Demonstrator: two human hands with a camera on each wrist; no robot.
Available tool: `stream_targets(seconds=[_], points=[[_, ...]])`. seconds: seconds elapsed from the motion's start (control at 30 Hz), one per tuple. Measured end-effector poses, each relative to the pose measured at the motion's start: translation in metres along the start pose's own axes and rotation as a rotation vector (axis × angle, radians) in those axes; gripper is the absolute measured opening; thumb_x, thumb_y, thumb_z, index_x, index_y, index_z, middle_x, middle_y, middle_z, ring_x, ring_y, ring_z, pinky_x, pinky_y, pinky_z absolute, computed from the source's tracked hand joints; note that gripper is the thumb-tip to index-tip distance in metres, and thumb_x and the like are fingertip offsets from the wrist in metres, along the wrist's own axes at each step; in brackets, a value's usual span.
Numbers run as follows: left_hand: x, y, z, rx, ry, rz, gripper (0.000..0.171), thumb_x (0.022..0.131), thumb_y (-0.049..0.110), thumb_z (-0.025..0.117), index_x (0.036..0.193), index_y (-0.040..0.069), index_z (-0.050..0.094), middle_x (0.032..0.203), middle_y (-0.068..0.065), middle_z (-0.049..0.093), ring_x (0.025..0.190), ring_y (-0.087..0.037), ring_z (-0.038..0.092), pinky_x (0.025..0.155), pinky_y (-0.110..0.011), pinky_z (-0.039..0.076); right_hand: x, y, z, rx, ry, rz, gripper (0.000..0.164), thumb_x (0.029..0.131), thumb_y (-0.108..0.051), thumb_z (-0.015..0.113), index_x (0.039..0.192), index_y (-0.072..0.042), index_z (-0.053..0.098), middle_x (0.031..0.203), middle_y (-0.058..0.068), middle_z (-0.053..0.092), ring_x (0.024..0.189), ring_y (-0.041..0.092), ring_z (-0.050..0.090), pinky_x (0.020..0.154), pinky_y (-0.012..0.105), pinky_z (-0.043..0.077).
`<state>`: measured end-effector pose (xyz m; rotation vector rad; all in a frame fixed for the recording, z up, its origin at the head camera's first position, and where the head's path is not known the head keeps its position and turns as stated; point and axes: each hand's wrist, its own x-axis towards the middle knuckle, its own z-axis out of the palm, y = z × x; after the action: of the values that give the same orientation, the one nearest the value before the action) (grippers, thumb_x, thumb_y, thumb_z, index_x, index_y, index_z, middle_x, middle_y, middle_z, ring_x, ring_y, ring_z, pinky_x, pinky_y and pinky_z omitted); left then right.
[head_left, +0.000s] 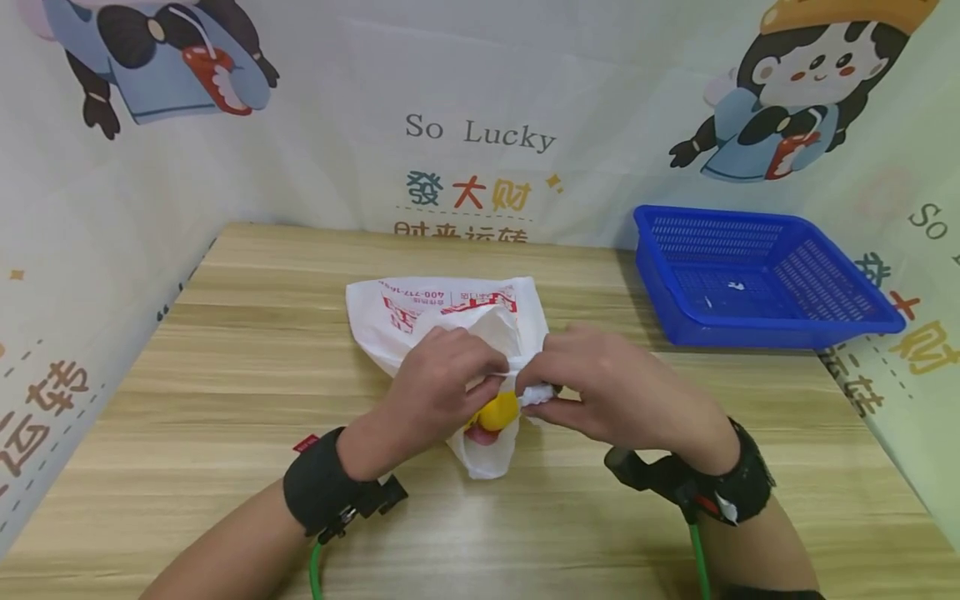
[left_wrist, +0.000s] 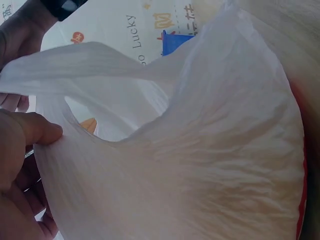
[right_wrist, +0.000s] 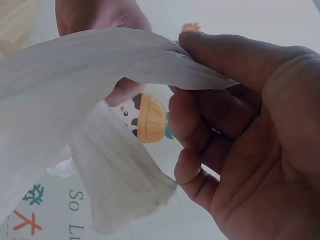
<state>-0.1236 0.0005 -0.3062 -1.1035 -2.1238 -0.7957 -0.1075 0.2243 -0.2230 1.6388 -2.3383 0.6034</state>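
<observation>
A white plastic bag [head_left: 372, 312] with red print lies on the table in the head view. A yellow rounded thing [head_left: 498, 411] and a pinkish thing [head_left: 481, 435] show at the bag's near side, below the fingers. My left hand [head_left: 442, 379] pinches the bag's upper edge; in the left wrist view its thumb [left_wrist: 47, 131] presses on the thin film beside a handle opening. Close by on the right, my right hand [head_left: 618, 387] grips a bunched strip of the bag. The right wrist view shows that strip [right_wrist: 200, 72] between thumb and fingers.
At the back right of the wooden table [head_left: 225, 333] stands a blue plastic basket [head_left: 780, 337] with a small white scrap [head_left: 737, 285] on its floor. A printed cloth [head_left: 480, 67] hangs behind the table and along both sides.
</observation>
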Motion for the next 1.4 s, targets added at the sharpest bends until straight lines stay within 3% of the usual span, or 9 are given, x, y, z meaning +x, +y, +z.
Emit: stream_targets(seconds=[0.23, 0.33, 0.43, 0.7, 0.9, 1.13, 1.27, 1.4], points=[[0.000, 0.004, -0.002, -0.099, -0.107, -0.147, 0.025, 0.080, 0.000, 0.081, 0.103, 0.000, 0.071, 0.092, -0.006, 0.073, 0.084, -0.021, 0.066, 0.076, -0.036, 0.047, 0.018, 0.009, 0.003, -0.008, 0.013, -0.014, 0.018, 0.081, -0.007, 0.085, 0.096, -0.006, 0.074, 0.086, -0.001, 0.068, 0.078, 0.011, 0.059, 0.074, 0.032, 0.045], [-0.002, 0.001, 0.000, -0.163, -0.105, -0.135, 0.016, 0.080, -0.004, 0.078, 0.091, 0.002, 0.069, 0.084, -0.004, 0.070, 0.078, -0.019, 0.061, 0.072, -0.034, 0.046, 0.022, 0.016, 0.004, 0.004, 0.037, -0.013, 0.017, 0.081, -0.005, 0.084, 0.094, -0.005, 0.073, 0.084, -0.001, 0.067, 0.077, 0.012, 0.058, 0.074, 0.033, 0.044], [-0.004, -0.002, 0.003, -0.225, -0.100, -0.113, 0.018, 0.079, -0.007, 0.075, 0.081, 0.006, 0.062, 0.076, -0.001, 0.061, 0.072, -0.017, 0.053, 0.067, -0.030, 0.044, 0.025, 0.023, 0.005, 0.007, 0.055, -0.009, 0.017, 0.080, -0.003, 0.084, 0.092, -0.005, 0.072, 0.083, 0.000, 0.066, 0.077, 0.012, 0.058, 0.074, 0.034, 0.042], [-0.003, 0.001, -0.001, -0.340, -0.176, -0.179, 0.011, 0.083, -0.001, 0.073, 0.090, 0.007, 0.070, 0.084, 0.003, 0.067, 0.078, -0.011, 0.056, 0.071, -0.026, 0.048, 0.029, 0.034, 0.007, -0.018, 0.084, 0.015, 0.018, 0.079, -0.003, 0.085, 0.092, -0.005, 0.072, 0.080, 0.000, 0.066, 0.074, 0.013, 0.059, 0.074, 0.036, 0.043], [-0.001, 0.004, -0.002, -0.310, -0.174, -0.167, 0.014, 0.083, 0.010, 0.082, 0.082, 0.010, 0.068, 0.076, 0.005, 0.062, 0.075, -0.011, 0.055, 0.071, -0.030, 0.044, 0.028, 0.036, 0.009, -0.025, 0.112, 0.031, 0.017, 0.079, -0.003, 0.085, 0.090, -0.005, 0.072, 0.077, 0.000, 0.063, 0.070, 0.015, 0.057, 0.073, 0.037, 0.044], [-0.001, 0.005, -0.002, -0.250, -0.115, -0.154, 0.023, 0.081, 0.010, 0.085, 0.073, 0.011, 0.063, 0.066, 0.006, 0.053, 0.067, -0.011, 0.050, 0.068, -0.032, 0.039, 0.029, 0.034, 0.009, -0.018, 0.118, 0.050, 0.018, 0.081, -0.006, 0.085, 0.094, -0.005, 0.072, 0.081, 0.000, 0.066, 0.072, 0.015, 0.057, 0.076, 0.038, 0.045], [-0.002, 0.005, -0.002, -0.223, -0.079, -0.160, 0.023, 0.080, 0.010, 0.085, 0.072, 0.011, 0.063, 0.064, 0.006, 0.052, 0.066, -0.011, 0.050, 0.066, -0.033, 0.036, 0.025, 0.032, 0.008, 0.008, 0.135, 0.100, 0.031, 0.080, -0.011, 0.087, 0.105, -0.002, 0.071, 0.089, 0.003, 0.067, 0.081, 0.018, 0.058, 0.081, 0.039, 0.046], [-0.001, 0.006, -0.003, -0.194, -0.054, -0.192, 0.012, 0.080, 0.010, 0.084, 0.082, 0.010, 0.072, 0.072, 0.004, 0.064, 0.071, -0.013, 0.057, 0.066, -0.033, 0.036, 0.019, 0.029, 0.009, 0.057, 0.170, 0.164, 0.045, 0.079, -0.013, 0.088, 0.116, 0.000, 0.065, 0.100, 0.006, 0.067, 0.092, 0.021, 0.059, 0.086, 0.040, 0.047]])
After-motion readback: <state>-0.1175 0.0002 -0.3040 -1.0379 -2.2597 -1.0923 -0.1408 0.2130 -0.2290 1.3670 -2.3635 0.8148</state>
